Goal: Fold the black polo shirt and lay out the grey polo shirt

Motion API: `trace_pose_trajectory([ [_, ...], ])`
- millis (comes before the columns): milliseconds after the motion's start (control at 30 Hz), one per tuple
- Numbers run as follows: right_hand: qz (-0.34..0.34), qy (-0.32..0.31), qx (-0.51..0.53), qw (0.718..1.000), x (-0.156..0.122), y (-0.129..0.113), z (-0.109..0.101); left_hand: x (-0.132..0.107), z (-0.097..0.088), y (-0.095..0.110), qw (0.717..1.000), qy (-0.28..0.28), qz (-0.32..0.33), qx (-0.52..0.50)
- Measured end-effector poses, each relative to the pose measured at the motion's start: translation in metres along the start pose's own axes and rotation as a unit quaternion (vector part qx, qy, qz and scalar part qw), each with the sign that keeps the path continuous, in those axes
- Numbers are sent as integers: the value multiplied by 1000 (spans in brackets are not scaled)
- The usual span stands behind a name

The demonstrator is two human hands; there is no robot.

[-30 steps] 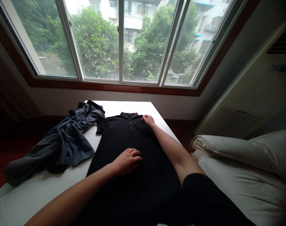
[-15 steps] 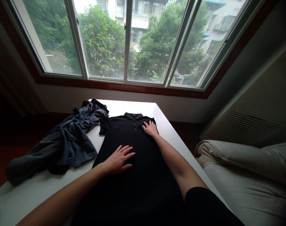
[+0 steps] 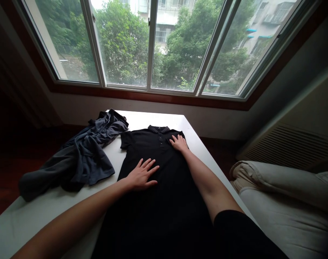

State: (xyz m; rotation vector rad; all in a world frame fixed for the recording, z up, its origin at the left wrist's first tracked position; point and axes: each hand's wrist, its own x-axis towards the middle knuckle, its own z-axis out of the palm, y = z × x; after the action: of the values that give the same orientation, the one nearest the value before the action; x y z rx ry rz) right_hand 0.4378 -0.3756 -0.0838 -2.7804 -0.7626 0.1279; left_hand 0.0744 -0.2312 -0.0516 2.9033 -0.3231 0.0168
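A black polo shirt [image 3: 164, 169] lies spread on the white table [image 3: 201, 153], its collar toward the window and its buttoned placket facing up. My left hand [image 3: 142, 175] rests flat on the middle of the shirt, fingers spread. Near the right shoulder, my right hand [image 3: 179, 143] lies on the cloth with its fingers stretched out. Neither hand grips the fabric. The shirt's left-side sleeve lies flat, while the right-side sleeve is partly covered by my right hand. The lower hem runs out of clear sight in the dark near my body.
A crumpled heap of dark grey-blue clothes [image 3: 91, 151] lies along the table's left side and hangs over its edge. To the right stands a light-coloured sofa [image 3: 285, 212]. A wide window [image 3: 150, 92] is beyond the table, with a vented unit [image 3: 277, 144] at right.
The view has shifted slightly, so everything appears a little to the right and higher. My left hand has perhaps slid slightly up the shirt; my right hand stays near the shoulder.
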Motion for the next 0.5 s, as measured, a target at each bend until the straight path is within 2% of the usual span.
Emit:
trace_pose_trajectory([
  [167, -5, 5, 0, 1000, 10, 12, -5, 14, 5, 7, 1000, 10, 2, -9],
  [267, -12, 16, -4, 1000, 10, 14, -8, 20, 2, 0, 999, 31, -18, -27],
  [333, -22, 31, -9, 999, 7, 13, -9, 23, -5, -16, 994, 81, -66, -32],
  [400, -37, 57, -12, 998, 2, 12, -10, 26, -17, -43, 977, 154, -144, -30],
  [500, -62, 106, -11, 992, -7, 10, -11, 28, -38, -96, 922, 226, -312, -39],
])
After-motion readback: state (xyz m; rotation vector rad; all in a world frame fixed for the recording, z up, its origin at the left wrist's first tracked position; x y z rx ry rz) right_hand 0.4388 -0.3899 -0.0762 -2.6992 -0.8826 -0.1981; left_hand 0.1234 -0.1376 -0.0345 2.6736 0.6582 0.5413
